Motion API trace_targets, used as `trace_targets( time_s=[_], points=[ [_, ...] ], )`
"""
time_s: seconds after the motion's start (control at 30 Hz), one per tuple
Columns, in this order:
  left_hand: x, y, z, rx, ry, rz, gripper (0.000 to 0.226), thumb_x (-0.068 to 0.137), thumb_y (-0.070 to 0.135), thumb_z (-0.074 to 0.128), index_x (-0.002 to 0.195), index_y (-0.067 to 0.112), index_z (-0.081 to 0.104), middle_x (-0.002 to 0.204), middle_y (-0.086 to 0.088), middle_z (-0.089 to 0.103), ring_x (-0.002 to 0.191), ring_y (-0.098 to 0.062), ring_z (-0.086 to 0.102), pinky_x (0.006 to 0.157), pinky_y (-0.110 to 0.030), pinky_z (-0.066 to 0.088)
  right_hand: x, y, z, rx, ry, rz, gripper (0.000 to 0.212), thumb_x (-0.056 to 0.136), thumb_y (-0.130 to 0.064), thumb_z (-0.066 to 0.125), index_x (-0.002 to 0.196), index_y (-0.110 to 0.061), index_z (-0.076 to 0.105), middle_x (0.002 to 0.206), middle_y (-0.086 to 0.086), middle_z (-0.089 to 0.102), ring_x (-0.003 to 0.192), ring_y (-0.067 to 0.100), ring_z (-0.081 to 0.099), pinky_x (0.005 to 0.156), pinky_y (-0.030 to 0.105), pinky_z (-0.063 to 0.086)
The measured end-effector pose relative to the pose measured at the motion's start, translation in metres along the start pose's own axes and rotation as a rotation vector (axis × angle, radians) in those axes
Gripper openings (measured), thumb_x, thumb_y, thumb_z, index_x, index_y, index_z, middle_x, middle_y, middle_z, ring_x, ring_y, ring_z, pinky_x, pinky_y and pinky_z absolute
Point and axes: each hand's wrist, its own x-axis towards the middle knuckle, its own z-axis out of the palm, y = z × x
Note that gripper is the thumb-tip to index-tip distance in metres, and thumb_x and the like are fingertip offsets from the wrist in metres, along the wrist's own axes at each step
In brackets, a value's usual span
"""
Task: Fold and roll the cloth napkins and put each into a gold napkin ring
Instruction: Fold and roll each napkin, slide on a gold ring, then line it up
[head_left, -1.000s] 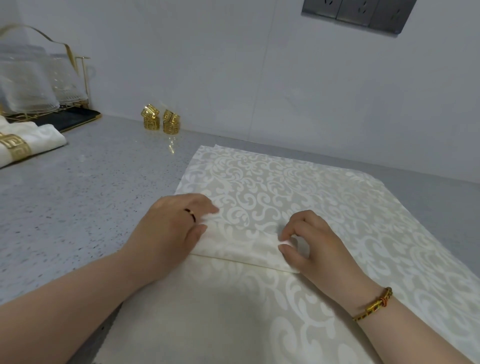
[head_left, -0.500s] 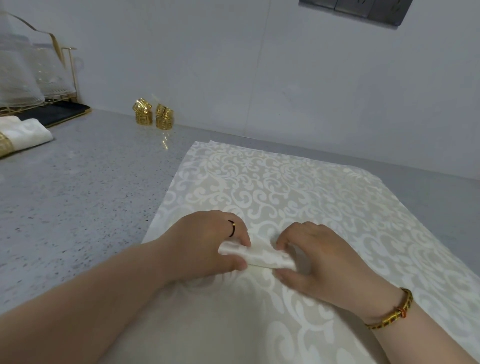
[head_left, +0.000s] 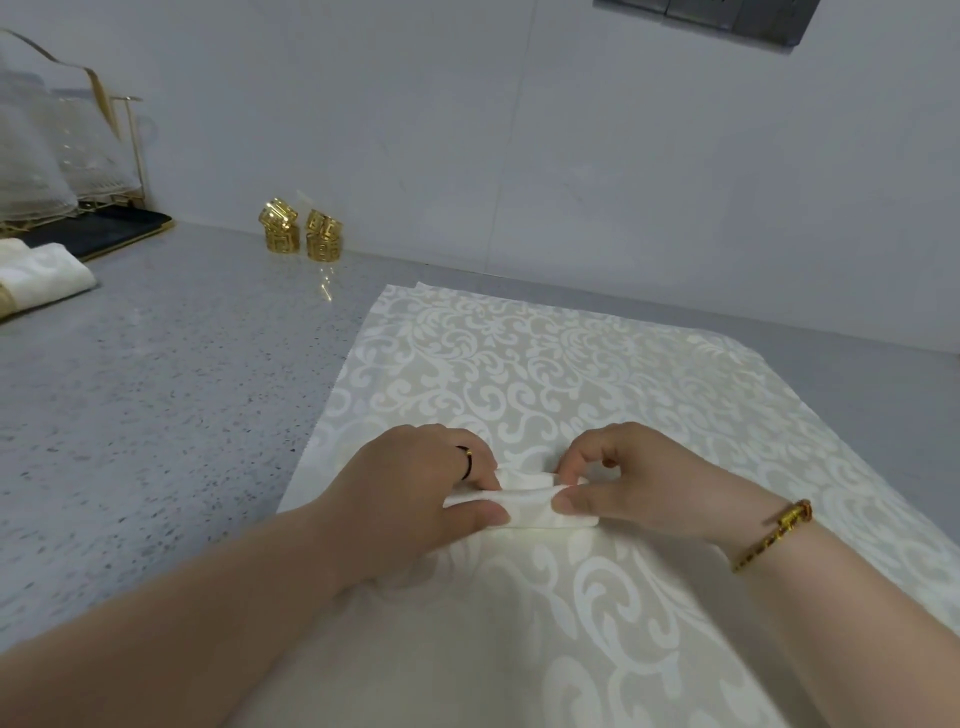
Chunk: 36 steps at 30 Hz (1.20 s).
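A small cream napkin, folded and partly rolled, lies on top of a flat stack of cream scroll-patterned napkins. My left hand grips its left end, thumb underneath and fingers curled over the top. My right hand pinches its right end between thumb and curled fingers. Several gold napkin rings stand stacked in two small piles by the wall at the back left. A finished rolled napkin in a gold ring lies at the far left edge.
The grey speckled counter stretches to the left of the napkins. A gold wire rack with clear glassware stands on a dark tray at the back left. A white wall runs behind, with dark sockets above.
The folded napkin went from a flat wide strip pressed under both hands to a narrow roll. My hands have drawn closer together and now grip its two ends.
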Motion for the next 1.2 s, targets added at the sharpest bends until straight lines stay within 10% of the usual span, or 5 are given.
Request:
trace_targets(
  time_s=[0.2,0.37,0.67,0.93,1.2],
  points=[
    [0.0,0.01,0.0,-0.008,0.012,-0.099,0.046,0.078,0.06,0.048,0.12,0.041,0.043,0.1,0.03,0.043,0.104,-0.003,0.046,0.08,-0.012,0.031,-0.005,0.001,0.011,0.117,0.11,-0.059,0.026,0.076,-0.006,0.068,0.069,-0.023,0.049,0.069,-0.013,0.052,0.062,-0.005,0.047,0.065,0.009,0.039],
    [0.009,0.018,0.0,0.009,0.017,-0.171,0.08,0.079,0.056,0.055,0.144,0.036,0.013,0.133,0.026,0.041,0.124,-0.003,0.04,0.096,-0.016,0.03,-0.005,0.005,0.013,0.046,0.157,-0.138,0.026,0.076,-0.009,0.067,0.071,-0.024,0.047,0.076,-0.011,0.053,0.074,0.001,0.049,0.073,0.011,0.038],
    [0.029,0.035,0.003,0.251,0.047,-0.094,0.036,0.087,0.045,0.048,0.121,0.035,0.054,0.101,0.006,0.061,0.097,-0.014,0.051,0.062,-0.01,0.025,-0.001,0.015,0.019,-0.028,0.364,-0.246,0.038,0.076,-0.012,0.068,0.069,-0.032,0.037,0.088,-0.005,0.057,0.087,0.001,0.046,0.075,0.003,0.03],
    [0.026,0.024,0.003,0.23,0.12,-0.125,0.032,0.089,0.045,0.045,0.118,0.041,0.054,0.102,0.006,0.061,0.098,-0.013,0.05,0.063,-0.023,0.023,0.007,0.021,0.018,0.325,0.444,-0.227,0.007,0.077,-0.034,0.053,0.081,-0.029,0.055,0.091,-0.013,0.06,0.089,-0.005,0.054,0.081,0.001,0.034],
    [0.014,-0.036,-0.04,0.361,0.173,-0.274,0.032,0.089,0.047,0.046,0.119,0.039,0.054,0.108,0.005,0.061,0.106,-0.015,0.053,0.074,-0.024,0.036,0.021,0.04,0.02,-0.144,0.245,-0.128,0.03,0.092,-0.018,0.05,0.122,-0.024,0.052,0.121,-0.021,0.036,0.117,-0.006,0.025,0.094,0.006,0.017]
  ],
)
